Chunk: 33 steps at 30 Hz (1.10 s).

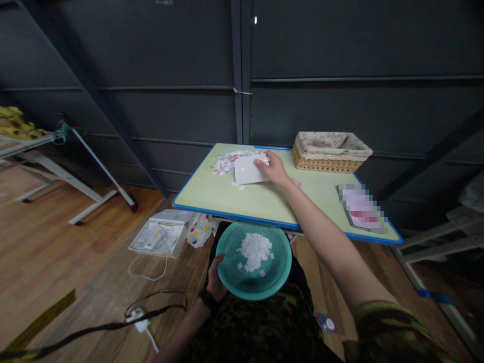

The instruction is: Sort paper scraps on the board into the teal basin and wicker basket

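Note:
My left hand [217, 278] grips the left rim of a teal plastic colander [278, 282], held over my lap below the table edge. A heap of small white paper-like pieces [255, 251] lies in it, with several loose ones around. Over the table, my right hand [273, 169] pinches a white card-like sheet [249, 170], thumb on top. The sheet is slightly curved and tilted. Just behind and left of it, a pile of white and pinkish pieces [227, 162] is spread on the yellow-green tabletop [212, 194]; the sheet hides part of that pile.
A lined wicker basket [328, 164] stands at the table's back right. A blurred-out flat item [363, 209] lies at the right edge. On the floor at left are an open white box [159, 239], a dotted plastic bag [200, 229] and a power adapter [138, 318] with cables.

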### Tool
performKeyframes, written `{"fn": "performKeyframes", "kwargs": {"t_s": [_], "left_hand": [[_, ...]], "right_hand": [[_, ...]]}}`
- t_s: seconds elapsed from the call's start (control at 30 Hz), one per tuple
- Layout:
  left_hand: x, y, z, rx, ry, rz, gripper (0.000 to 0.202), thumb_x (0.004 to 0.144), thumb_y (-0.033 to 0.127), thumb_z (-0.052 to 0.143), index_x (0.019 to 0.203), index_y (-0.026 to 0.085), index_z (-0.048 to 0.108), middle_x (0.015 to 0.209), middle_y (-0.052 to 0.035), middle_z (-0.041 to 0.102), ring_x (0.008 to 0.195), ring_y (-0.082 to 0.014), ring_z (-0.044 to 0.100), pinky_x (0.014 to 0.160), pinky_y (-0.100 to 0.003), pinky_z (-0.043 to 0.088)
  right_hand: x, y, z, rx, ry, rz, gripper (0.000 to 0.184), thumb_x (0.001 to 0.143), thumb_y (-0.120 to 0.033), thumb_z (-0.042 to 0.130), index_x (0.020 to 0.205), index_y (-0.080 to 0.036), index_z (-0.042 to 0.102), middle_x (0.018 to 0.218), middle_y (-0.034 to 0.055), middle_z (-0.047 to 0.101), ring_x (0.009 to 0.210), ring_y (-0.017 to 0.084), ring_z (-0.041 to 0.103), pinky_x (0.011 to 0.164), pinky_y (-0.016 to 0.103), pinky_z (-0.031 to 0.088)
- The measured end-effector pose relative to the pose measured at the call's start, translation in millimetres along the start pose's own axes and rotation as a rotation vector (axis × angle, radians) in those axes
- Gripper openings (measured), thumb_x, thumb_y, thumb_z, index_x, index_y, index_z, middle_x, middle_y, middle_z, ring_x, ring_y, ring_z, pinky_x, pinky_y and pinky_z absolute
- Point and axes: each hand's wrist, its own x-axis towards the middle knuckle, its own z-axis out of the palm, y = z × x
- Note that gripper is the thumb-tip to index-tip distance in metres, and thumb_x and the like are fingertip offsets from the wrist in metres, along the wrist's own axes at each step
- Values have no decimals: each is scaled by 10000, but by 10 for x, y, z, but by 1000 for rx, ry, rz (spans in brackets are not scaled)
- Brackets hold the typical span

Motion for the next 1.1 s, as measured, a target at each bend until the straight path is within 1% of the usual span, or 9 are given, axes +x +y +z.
{"fn": "performKeyframes", "kwargs": {"t_s": [0.07, 0.2, 0.4, 0.53, 0.67, 0.8, 0.97, 1.1], "left_hand": [[-3, 3, 11, -3, -17, 3, 199, 760, 259, 583, 851, 118, 690, 886, -82, 745, 1004, -333, 619, 953, -465, 410], [-11, 7, 30, -9, -33, -2, 222, 776, 257, 575, 895, 112, 693, 912, -88, 744, 996, -329, 626, 952, -463, 413], [-24, 6, 35, -13, -7, 4, 217, 773, 268, 584, 870, 117, 705, 878, -80, 750, 986, -336, 631, 935, -461, 429], [-14, 0, 10, -28, -17, -22, 213, 765, 268, 591, 856, 111, 703, 884, -87, 749, 992, -342, 629, 941, -469, 424], [10, -10, -25, -47, 2, -17, 260, 740, 269, 617, 933, 110, 686, 929, -112, 741, 977, -338, 639, 946, -495, 421], [29, -17, -50, -44, 47, -12, 287, 732, 254, 619, 974, 110, 668, 928, -129, 738, 955, -341, 649, 939, -519, 421], [32, -19, -53, -57, 29, -22, 376, 741, 267, 610, 1086, 119, 629, 969, -129, 731, 963, -337, 647, 936, -514, 420], [28, -17, -42, -41, 14, -33, 406, 747, 273, 604, 1122, 116, 612, 993, -133, 725, 959, -331, 649, 938, -510, 418]], "right_hand": [[5, -5, -4, 14, 17, 3, 380, 736, -572, 531, 827, -203, 515, 779, 25, 577, 729, 183, 526, 674, 334, 443], [21, -11, -42, -3, 101, 8, 334, 750, -537, 524, 805, -208, 512, 778, 29, 583, 726, 186, 530, 683, 350, 448], [29, -29, -98, -115, 86, 18, 274, 755, -486, 529, 802, -216, 520, 782, 41, 592, 728, 201, 524, 717, 384, 448], [56, -17, -188, -191, 115, 44, 260, 756, -461, 524, 809, -207, 530, 803, 58, 604, 746, 218, 528, 751, 408, 437], [96, 46, -274, -208, 172, 97, 261, 735, -445, 540, 803, -193, 537, 810, 68, 616, 747, 224, 537, 750, 405, 434], [115, 101, -279, -147, 195, 138, 296, 720, -467, 547, 806, -183, 545, 814, 68, 622, 743, 218, 549, 727, 388, 443], [117, 139, -247, -163, 190, 129, 324, 700, -496, 564, 798, -188, 553, 794, 65, 617, 714, 210, 536, 744, 405, 446], [128, 175, -240, -182, 217, 148, 314, 699, -488, 568, 787, -187, 556, 788, 69, 614, 717, 213, 530, 764, 426, 441]]}}
